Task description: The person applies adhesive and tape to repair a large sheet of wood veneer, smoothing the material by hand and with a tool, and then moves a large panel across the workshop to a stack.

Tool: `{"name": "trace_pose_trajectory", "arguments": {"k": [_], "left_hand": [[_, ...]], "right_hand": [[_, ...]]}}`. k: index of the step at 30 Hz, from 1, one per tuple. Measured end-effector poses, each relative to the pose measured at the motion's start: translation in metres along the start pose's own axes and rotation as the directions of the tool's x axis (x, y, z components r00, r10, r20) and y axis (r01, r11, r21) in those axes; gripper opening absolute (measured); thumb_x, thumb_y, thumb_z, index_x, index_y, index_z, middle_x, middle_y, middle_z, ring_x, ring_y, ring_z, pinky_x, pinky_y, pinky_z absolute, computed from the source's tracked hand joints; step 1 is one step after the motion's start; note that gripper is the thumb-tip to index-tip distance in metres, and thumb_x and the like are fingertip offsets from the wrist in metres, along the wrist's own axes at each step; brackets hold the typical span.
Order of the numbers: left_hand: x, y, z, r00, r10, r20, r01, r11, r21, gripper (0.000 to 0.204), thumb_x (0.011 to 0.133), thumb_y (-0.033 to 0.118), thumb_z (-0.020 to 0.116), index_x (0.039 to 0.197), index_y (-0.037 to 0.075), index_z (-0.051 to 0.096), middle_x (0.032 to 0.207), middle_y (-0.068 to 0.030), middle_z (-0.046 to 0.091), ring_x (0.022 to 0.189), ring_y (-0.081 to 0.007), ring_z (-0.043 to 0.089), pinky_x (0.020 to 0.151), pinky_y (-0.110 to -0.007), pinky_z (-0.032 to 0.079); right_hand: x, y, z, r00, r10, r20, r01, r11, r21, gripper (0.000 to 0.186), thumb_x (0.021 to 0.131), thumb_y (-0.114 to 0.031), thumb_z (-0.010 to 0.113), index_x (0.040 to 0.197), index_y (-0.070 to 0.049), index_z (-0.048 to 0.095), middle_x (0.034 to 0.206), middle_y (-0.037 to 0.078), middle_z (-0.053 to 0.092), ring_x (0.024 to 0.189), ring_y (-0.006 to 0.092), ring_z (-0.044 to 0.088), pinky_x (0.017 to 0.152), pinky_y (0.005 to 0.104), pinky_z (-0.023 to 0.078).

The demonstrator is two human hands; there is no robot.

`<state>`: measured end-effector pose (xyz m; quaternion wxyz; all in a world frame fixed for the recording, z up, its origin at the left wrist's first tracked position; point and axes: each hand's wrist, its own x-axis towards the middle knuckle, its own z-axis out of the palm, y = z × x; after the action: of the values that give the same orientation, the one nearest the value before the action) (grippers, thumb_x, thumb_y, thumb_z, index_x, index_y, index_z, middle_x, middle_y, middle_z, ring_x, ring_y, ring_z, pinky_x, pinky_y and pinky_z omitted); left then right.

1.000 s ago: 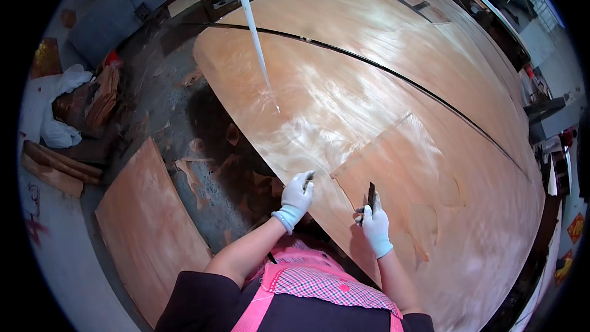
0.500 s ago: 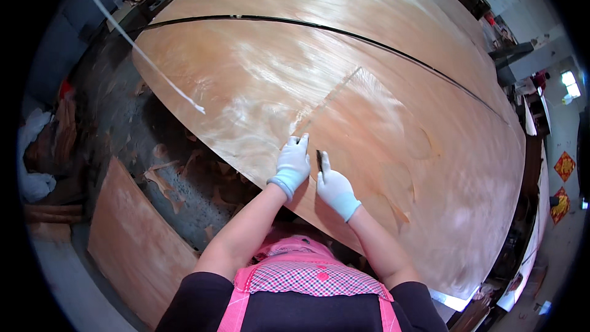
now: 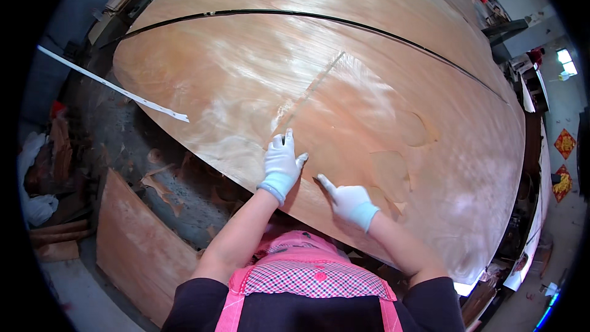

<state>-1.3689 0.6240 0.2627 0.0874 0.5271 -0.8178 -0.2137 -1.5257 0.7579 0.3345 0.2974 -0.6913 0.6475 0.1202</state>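
Note:
Large thin sheets of pale brown wood veneer (image 3: 215, 86) cover the work surface in front of me. A straight seam (image 3: 313, 90) runs across them, away from my left hand toward the far middle. My left hand (image 3: 281, 166), in a white glove, lies at the seam's near end with fingers stretched and thumb apart. To its right, my gloved right hand (image 3: 351, 201) is closed, index finger pointing forward along a small dark blade (image 3: 317, 178). Only the blade's tip shows past the finger; it is low over or touching the veneer. The rest is hidden by the hand.
A black strip (image 3: 319, 17) arcs across the far veneer. At the left, a white strip (image 3: 117, 88) hangs over the sheet's edge. Veneer scraps (image 3: 161, 187) litter the floor, where another wooden sheet (image 3: 138, 240) leans. Loose veneer pieces (image 3: 390, 169) lie right of my hands.
My right hand has moved right and nearer to me, tilting the blade down from upright. My left hand has shifted slightly left, its thumb now spread. The whole view has shifted a little.

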Motion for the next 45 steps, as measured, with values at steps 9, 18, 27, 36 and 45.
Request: {"name": "trace_pose_trajectory", "arguments": {"k": [9,18,27,36,45], "left_hand": [[0.009,0.012,-0.018,0.984,-0.146,0.103,0.128,0.978,0.164,0.104,0.075,0.053,0.074,0.151,0.001,0.024,0.129,-0.0177,0.048,0.113,-0.0312,0.052,0.095,-0.039,0.044],[0.017,0.011,-0.024,0.943,-0.300,0.142,0.294,0.954,0.057,0.123,0.064,0.058,0.081,0.153,0.003,0.017,0.128,-0.0162,0.048,0.115,-0.0298,0.052,0.095,-0.039,0.046],[0.015,0.012,-0.027,0.971,-0.211,0.116,0.197,0.973,0.120,0.086,0.070,0.049,0.079,0.144,0.020,0.044,0.128,-0.0164,0.049,0.112,-0.0300,0.052,0.094,-0.042,0.044],[0.002,0.017,0.006,0.952,0.266,0.151,-0.297,0.922,0.250,0.058,0.084,0.012,0.056,0.139,0.027,0.050,0.146,-0.0136,0.042,0.124,-0.0283,0.046,0.097,-0.042,0.041],[0.002,0.018,0.007,0.938,0.305,0.163,-0.341,0.892,0.297,0.061,0.083,0.010,0.055,0.141,0.027,0.049,0.147,-0.0144,0.041,0.125,-0.0304,0.045,0.097,-0.043,0.040]], "right_hand": [[-0.027,0.157,-0.074,0.932,-0.313,0.185,0.363,0.784,-0.503,0.052,0.089,-0.018,0.054,0.134,-0.044,0.049,0.073,0.006,0.059,0.067,0.0263,0.061,0.067,0.0403,0.048],[0.119,0.043,-0.080,0.854,-0.496,-0.156,0.408,0.825,-0.392,0.049,0.087,-0.011,0.051,0.133,-0.030,0.053,0.080,0.008,0.063,0.076,0.0266,0.062,0.071,0.0383,0.048],[0.114,0.090,-0.076,0.891,-0.435,-0.134,0.323,0.813,-0.485,0.046,0.090,-0.016,0.051,0.131,-0.037,0.052,0.076,0.006,0.063,0.075,0.0254,0.063,0.072,0.0365,0.047],[0.052,0.073,-0.044,0.987,0.056,-0.150,-0.100,0.949,-0.299,0.079,0.080,-0.010,0.062,0.150,-0.028,0.032,0.084,0.011,0.065,0.073,0.0275,0.066,0.066,0.0396,0.050],[-0.047,0.009,0.061,0.837,0.535,0.118,-0.546,0.831,0.104,0.087,0.082,-0.007,0.052,0.154,0.001,0.002,0.084,0.021,0.069,0.070,0.0332,0.069,0.067,0.0449,0.055]]}}
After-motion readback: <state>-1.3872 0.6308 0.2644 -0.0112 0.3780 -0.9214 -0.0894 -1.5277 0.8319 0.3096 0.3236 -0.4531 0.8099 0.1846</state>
